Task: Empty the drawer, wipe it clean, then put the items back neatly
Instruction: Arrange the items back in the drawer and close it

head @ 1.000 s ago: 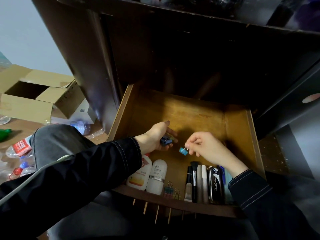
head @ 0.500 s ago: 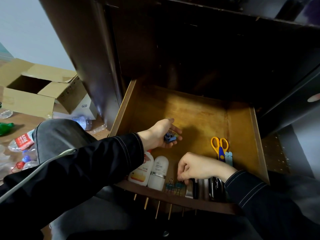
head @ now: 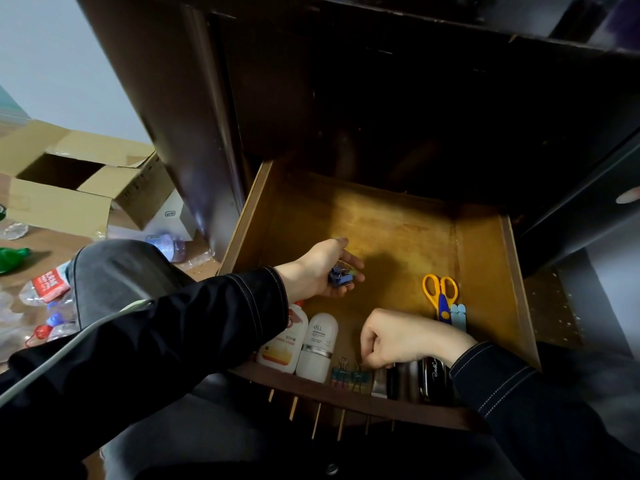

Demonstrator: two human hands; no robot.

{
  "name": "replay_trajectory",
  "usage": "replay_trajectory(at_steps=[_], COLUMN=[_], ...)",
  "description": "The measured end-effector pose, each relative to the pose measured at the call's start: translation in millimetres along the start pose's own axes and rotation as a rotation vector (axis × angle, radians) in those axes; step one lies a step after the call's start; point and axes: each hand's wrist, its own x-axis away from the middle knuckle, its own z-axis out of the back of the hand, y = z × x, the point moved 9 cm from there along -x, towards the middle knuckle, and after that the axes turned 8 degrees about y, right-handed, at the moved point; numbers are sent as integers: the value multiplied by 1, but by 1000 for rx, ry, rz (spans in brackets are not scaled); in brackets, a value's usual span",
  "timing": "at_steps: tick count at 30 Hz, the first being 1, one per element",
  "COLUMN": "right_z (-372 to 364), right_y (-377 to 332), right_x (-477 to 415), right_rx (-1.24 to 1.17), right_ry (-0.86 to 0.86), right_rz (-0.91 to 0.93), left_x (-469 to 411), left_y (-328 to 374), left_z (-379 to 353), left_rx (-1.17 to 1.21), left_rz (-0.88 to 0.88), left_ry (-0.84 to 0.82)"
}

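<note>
The drawer (head: 485,258) is pulled out, w/ most of its floor left bare. Along its front wall a short row of binder clips (head: 349,377) is stood, wire loops up. It is flanked by a white bottle (head: 318,344) and a lotion bottle (head: 287,337) on the left, and by dark pens (head: 433,375) on the right. The right hand (head: 401,337) is curled down over the row's right end, fingertips apparently pinched on the end clip's loop — the contact itself is partly hidden. Some loose clips (head: 341,276) are held in the cupped left hand (head: 318,271), fingers curled round them, above the drawer floor near the left wall. Scissors (head: 440,292) are laid well apart, by the right wall.

Judged step: clips are being put back one at a time. The end clip is best set upright, touching its neighbour and square to the front wall, before it is let go — otherwise the row may be knocked over. Each next clip should be taken singly from the left palm, loops kept the same way. The gap to the pens is judged tight, so the row may need to be nudged toward the bottles.
</note>
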Motion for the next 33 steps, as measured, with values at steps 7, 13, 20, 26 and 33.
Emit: replay_trajectory(at_steps=[7, 13, 20, 26, 33], right_z=[0, -2, 30, 94, 90], right_y=[-5, -9, 2, 18, 2], right_x=[-2, -1, 2, 21, 15], right_rx=[22, 13, -79, -204, -121], right_ry=[8, 4, 187, 775, 745], right_rz=[39, 71, -6, -44, 78], left_x=[-1, 3, 7, 9, 11], left_y=[-1, -1, -1, -2, -4], left_z=[2, -1, -4, -8, -16], left_rx=[1, -9, 10, 39, 27], left_rz=[12, 19, 26, 32, 40], left_ry=[9, -5, -49, -80, -151])
